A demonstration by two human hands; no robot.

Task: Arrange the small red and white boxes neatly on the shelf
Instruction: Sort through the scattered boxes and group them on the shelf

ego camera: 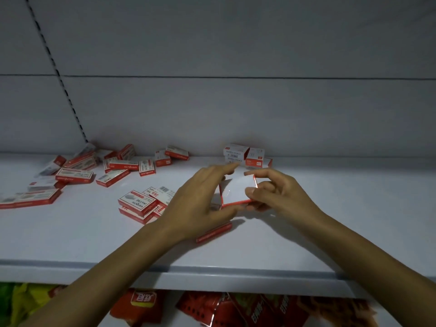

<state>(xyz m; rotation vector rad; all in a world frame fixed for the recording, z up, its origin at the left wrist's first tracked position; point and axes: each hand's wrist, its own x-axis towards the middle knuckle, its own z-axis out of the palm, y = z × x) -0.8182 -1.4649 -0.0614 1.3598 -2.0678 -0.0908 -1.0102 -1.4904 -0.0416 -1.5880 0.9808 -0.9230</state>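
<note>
Box (237, 188) — glossy white face, red edges | left hand (200, 199) and right hand (280, 192) pinch it

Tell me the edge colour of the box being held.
The box has red edges round a white face; head view.

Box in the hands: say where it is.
Head view, centre: the box is held over the shelf between left hand and right hand, in front of the stack at the back wall.
</note>
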